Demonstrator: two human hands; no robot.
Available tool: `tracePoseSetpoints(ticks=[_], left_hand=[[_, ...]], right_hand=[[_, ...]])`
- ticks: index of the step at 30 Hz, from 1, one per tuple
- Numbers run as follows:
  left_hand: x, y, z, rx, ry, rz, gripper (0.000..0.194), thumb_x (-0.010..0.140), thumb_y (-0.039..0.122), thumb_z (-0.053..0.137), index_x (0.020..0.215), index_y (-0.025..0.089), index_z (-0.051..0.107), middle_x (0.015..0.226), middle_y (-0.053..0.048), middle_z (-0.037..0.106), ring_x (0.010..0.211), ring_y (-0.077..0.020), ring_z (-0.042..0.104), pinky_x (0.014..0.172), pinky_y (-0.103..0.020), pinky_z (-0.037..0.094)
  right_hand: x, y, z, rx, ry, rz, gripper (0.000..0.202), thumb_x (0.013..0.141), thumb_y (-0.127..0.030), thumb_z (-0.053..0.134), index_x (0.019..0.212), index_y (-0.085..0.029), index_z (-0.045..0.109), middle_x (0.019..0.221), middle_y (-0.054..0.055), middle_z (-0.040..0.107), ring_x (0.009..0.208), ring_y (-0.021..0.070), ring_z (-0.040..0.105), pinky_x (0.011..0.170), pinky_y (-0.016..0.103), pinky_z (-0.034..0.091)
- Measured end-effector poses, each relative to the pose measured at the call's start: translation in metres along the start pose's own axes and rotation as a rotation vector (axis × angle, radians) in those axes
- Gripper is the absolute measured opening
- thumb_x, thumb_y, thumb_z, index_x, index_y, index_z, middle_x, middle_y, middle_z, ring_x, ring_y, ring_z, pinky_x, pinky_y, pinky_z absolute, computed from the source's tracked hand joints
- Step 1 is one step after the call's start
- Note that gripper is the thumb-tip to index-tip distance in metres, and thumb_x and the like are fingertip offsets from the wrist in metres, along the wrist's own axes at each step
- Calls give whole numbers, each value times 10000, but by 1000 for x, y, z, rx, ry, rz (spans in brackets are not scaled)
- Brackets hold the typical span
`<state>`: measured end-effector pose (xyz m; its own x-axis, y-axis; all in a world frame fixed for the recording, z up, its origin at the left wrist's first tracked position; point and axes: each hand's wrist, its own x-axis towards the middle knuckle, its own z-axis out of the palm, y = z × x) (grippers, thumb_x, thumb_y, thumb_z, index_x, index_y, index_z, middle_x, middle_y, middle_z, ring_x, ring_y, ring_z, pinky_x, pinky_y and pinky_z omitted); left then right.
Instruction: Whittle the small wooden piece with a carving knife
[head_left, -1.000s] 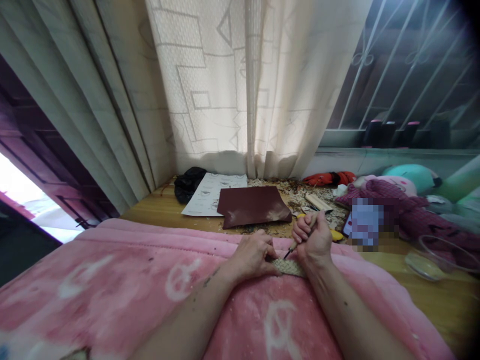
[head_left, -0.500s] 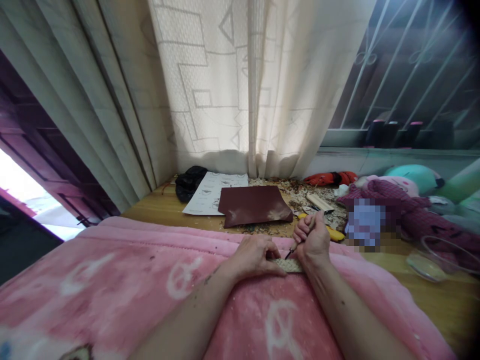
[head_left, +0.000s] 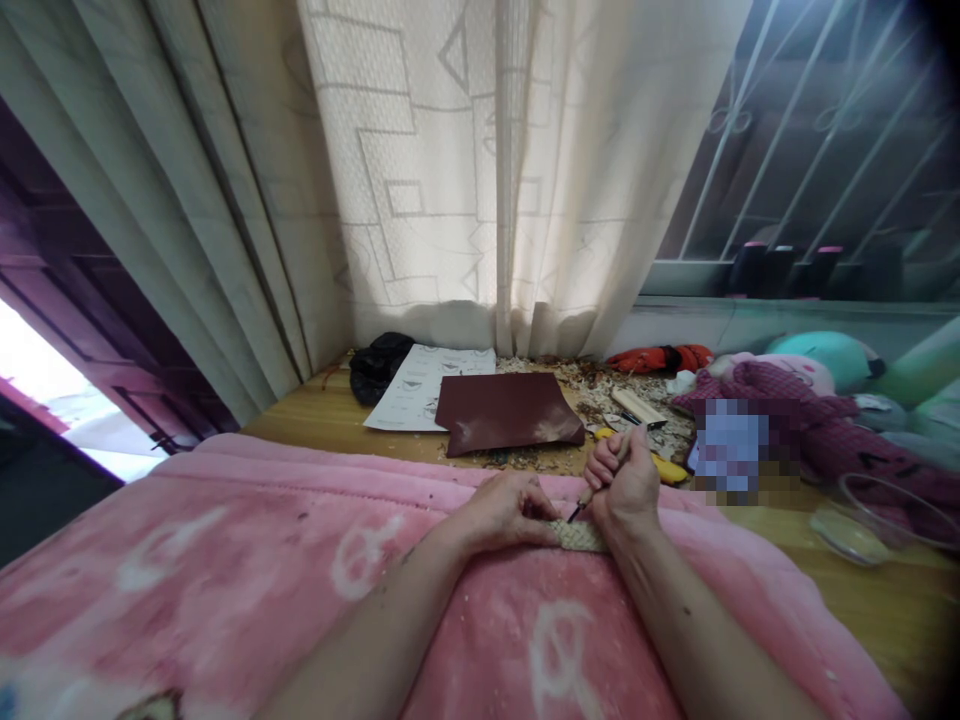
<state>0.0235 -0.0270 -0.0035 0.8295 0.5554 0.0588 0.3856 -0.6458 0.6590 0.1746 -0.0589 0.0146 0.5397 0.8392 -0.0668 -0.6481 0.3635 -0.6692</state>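
My left hand (head_left: 517, 515) is closed on the left end of a short pale strip (head_left: 585, 537) with a bumpy, criss-cross surface. The strip lies on the pink blanket, its right end partly covered by my right wrist. A fist formed by my right hand (head_left: 626, 475) grips a carving tool (head_left: 583, 500) by its wooden handle. Its thin dark metal tip slants down to the strip's upper edge, close to my left fingers. Whether the tip is cutting into the surface is too small to tell.
Beyond the blanket (head_left: 262, 530), a wooden table holds a brown sheet (head_left: 510, 410), printed paper (head_left: 397, 400), a black bag (head_left: 379, 368), scattered shavings (head_left: 592, 385) and a yellow-handled object (head_left: 670, 468). Plush toys (head_left: 795, 400) and a clear bowl (head_left: 855, 530) stand on the right.
My left fingers have drawn in slightly on the strip, exposing a different stretch of it. The tool's tip has shifted a little down and left. My right hand keeps its grip.
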Motion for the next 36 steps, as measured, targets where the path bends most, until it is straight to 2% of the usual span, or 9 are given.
tracePoseSetpoints(ticks=[6, 15, 27, 36], left_hand=[[1, 2, 3, 28, 33, -73, 299, 619, 446, 650, 804, 216, 694, 676, 5, 544, 636, -109, 456, 525, -190, 275], [2, -2, 7, -26, 69, -94, 297, 608, 450, 654, 765, 201, 695, 637, 18, 532, 593, -95, 445, 509, -197, 266], [3, -2, 7, -44, 32, -149, 282, 590, 411, 675, 776, 199, 678, 709, 13, 598, 638, -107, 512, 517, -181, 294], [3, 1, 2, 86, 22, -27, 301, 609, 435, 666, 786, 193, 645, 775, 12, 569, 692, -105, 499, 553, -172, 318]], right_hand=[[0, -1, 1, -4, 51, -4, 397, 776, -512, 400, 556, -194, 310, 379, -94, 242, 270, 45, 174, 261, 169, 147], [1, 0, 1, -38, 90, -34, 396, 776, -518, 394, 565, -195, 305, 381, -97, 243, 268, 40, 183, 262, 167, 159], [-5, 10, 10, -197, 135, -247, 385, 771, -515, 425, 575, -192, 351, 396, -91, 281, 288, 39, 223, 267, 159, 175], [1, 20, 7, -353, 162, -295, 422, 781, -554, 368, 570, -192, 321, 393, -88, 265, 317, 48, 222, 294, 170, 166]])
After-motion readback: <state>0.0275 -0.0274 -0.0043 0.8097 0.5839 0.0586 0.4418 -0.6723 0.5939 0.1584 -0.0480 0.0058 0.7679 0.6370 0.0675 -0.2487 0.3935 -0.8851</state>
